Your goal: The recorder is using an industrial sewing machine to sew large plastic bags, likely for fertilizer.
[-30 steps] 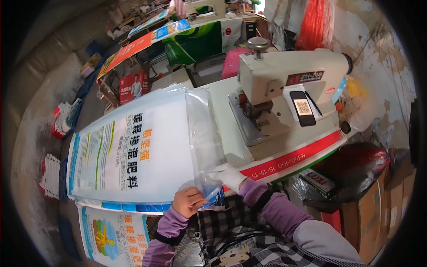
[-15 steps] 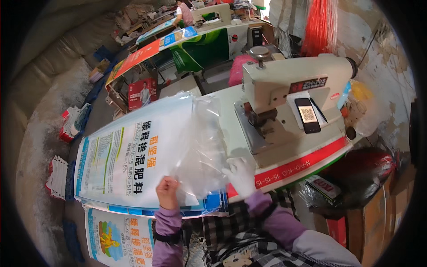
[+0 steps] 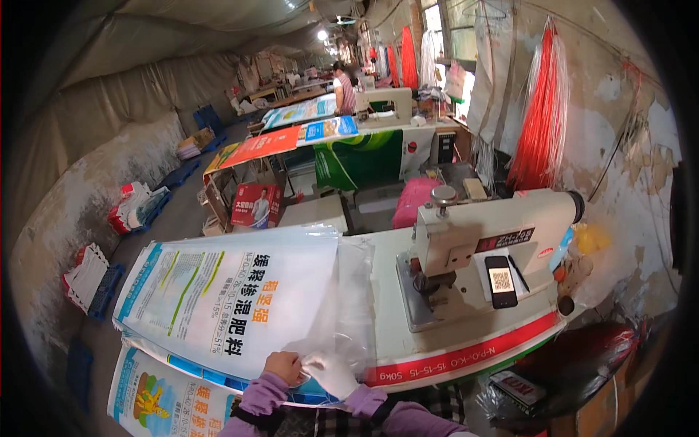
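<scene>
In the head view, the bare left hand (image 3: 285, 368) and white-gloved right hand (image 3: 332, 373) meet, fingers curled, grip unclear, at the near edge of stacked white printed plastic sacks (image 3: 237, 295) stretching lengthwise leftward, the right nearer the clear film (image 3: 355, 298).

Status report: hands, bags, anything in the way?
Left hand, bare, and right hand, white-gloved, close together at near edge of stacked printed bags. Grip unclear. Sewing machine to the right, clear of hands.
</scene>
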Demonstrator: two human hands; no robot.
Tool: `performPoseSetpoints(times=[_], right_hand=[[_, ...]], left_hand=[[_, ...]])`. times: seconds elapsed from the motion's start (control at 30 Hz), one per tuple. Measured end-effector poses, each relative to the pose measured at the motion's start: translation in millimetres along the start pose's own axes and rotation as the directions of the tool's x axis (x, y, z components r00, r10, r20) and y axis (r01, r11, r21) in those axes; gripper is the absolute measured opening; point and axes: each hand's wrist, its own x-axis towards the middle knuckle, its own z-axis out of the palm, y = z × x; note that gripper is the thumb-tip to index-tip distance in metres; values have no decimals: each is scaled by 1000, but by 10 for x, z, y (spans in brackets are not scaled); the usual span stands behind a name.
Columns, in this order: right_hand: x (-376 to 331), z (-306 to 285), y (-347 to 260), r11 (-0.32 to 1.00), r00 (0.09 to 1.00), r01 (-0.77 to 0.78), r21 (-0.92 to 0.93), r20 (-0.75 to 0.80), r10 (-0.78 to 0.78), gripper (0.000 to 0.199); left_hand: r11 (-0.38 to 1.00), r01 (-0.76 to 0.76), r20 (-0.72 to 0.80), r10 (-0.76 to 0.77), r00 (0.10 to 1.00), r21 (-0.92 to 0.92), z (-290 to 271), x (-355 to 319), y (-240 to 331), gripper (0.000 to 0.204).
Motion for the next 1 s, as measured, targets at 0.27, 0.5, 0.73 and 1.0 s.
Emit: performPoseSetpoints(times=[0.27,0.5,0.73,1.0], right_hand=[[-58,-108,-264,869,871,481,-114,171,-460,23],[586,-224,37,660,814,576,-483,411,-409,27],[1147,-677,568,980,982,184,-75,-21,-186,22],[582,-736,-371,877,758,54,-478,-552,-348,46]], left_hand=[[653,-79,9,131,991,-753,-174,-162,-224,29],[981,-176,-501,194,843,82,-328,-1483,-45,19],[976,98,-528,20,849,194,-157,-2579,-265,12],[986,169,-571,-146,808,-14,16,-2412,-487,13]])
